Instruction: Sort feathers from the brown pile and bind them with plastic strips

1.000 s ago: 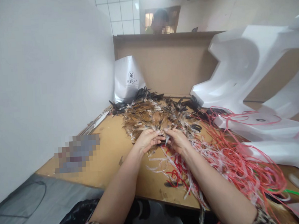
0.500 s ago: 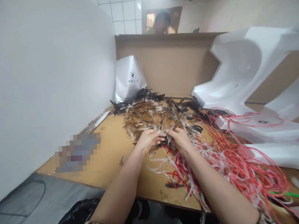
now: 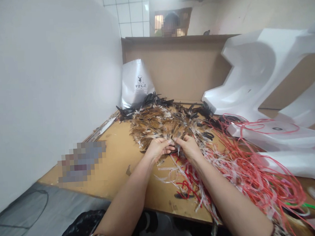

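Hands, left hand (image 3: 157,149) and right hand (image 3: 188,147), stay pinching feathers (image 3: 160,125), barely shifted.

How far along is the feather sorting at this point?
Done: loose red and white strips trail off to the right. In hand: left hand and right hand pinch a small clump at the near edge of the feather pile. Left: most of that pile lies untouched on the table.

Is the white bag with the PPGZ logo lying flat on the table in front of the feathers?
No, the white bag stands upright against the brown cardboard wall, behind the pile of feathers.
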Available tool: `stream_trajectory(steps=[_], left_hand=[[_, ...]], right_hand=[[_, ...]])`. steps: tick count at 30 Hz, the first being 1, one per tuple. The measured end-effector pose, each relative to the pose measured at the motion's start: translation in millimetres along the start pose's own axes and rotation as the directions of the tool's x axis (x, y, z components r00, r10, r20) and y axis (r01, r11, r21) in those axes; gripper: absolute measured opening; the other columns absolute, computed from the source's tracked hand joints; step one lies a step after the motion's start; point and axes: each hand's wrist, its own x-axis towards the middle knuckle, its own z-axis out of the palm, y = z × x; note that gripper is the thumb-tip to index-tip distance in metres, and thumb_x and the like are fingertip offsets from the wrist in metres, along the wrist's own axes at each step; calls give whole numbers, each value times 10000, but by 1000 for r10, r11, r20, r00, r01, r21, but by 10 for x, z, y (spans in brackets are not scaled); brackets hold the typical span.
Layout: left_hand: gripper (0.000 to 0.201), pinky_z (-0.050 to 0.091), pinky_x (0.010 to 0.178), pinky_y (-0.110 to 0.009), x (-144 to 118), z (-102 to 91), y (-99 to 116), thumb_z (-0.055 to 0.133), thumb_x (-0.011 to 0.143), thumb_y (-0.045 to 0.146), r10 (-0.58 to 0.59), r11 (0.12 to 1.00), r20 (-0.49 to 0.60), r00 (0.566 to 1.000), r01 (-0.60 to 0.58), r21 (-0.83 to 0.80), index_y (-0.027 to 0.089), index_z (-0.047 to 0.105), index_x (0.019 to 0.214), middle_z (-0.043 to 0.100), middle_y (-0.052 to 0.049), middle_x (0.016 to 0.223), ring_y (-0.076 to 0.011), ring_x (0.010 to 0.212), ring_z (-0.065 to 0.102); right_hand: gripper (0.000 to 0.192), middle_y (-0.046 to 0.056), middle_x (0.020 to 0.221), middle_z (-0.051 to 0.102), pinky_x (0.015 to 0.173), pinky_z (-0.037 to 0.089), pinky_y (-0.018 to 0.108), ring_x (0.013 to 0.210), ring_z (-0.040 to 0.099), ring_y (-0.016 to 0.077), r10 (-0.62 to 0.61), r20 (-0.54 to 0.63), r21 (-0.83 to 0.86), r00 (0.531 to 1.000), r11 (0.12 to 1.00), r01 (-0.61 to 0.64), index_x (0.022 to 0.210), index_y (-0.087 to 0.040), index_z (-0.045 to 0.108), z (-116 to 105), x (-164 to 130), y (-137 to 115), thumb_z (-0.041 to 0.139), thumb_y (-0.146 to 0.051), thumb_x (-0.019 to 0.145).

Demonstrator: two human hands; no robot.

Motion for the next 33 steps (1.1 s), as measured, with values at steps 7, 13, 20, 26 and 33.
stream_trajectory(steps=[7,13,20,26,33], left_hand=[[226,439,508,-156,-11,38,4,664,624,249,1,1000,-22,1000,-1,11,71,614,753,639,-93,707,-96,578,593],[210,438,483,-160,-8,54,11,659,629,230,11,1000,-72,997,-9,27,67,603,750,639,-95,691,-101,550,593],[202,437,474,-157,17,-3,-9,635,654,234,46,999,-80,996,-47,-14,79,589,775,648,-112,774,-108,568,603],[202,437,481,-157,4,16,-1,631,661,245,28,1000,-56,998,-27,13,72,596,760,650,-121,763,-102,563,599],[209,440,502,-156,-6,30,-3,645,649,240,-7,1000,-6,1000,7,9,54,613,739,646,-121,720,-88,555,584]], right_hand=[[239,14,647,651,547,439,246,536,569,130,0,-9,35,1000,999,0,699,-142,597,23,-12,-8,685,-311,555],[248,21,631,650,538,439,246,527,570,131,31,-13,68,999,997,-30,684,-135,598,30,-21,-19,703,-308,541],[241,3,529,613,465,410,232,431,518,106,66,-6,142,998,988,-64,621,-134,577,20,1,-15,712,-316,539],[261,9,555,615,480,406,238,463,530,116,32,-19,97,999,995,-30,616,-134,570,24,-2,-2,716,-331,525],[317,16,546,608,462,387,240,473,524,130,-22,-83,-62,996,998,17,615,-137,574,-5,22,67,703,-406,506]])
